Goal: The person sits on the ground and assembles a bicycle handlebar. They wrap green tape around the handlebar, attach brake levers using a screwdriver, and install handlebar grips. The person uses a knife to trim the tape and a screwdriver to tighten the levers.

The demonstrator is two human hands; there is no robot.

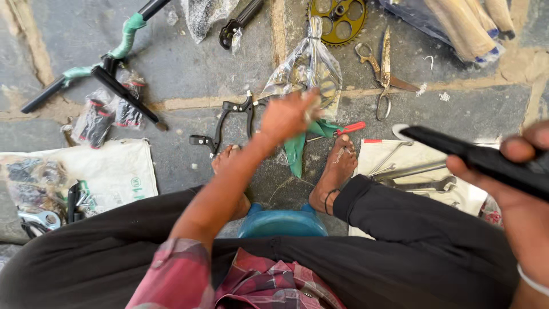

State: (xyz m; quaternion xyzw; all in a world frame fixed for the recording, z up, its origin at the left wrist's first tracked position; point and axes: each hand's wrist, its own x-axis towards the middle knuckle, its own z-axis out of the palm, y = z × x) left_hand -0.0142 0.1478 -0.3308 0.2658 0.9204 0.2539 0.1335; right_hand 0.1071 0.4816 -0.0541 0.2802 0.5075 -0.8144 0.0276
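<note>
Seated above the grey stone floor [171, 63], the person's left hand [289, 117], blurred, fingers indistinguishable, reaches the crinkled clear plastic bag [306, 68], best pinched firmly, while right hand [517, 171] fingers clamp a black flat bar [474, 155].

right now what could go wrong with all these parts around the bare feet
The open scissors and toothed chainring lie on the stone floor near the bare feet, so a slip or step could cut. The left hand is blurred over the plastic bag and could knock small parts away. The right hand holds a black bar that could drop onto the toes.
</note>
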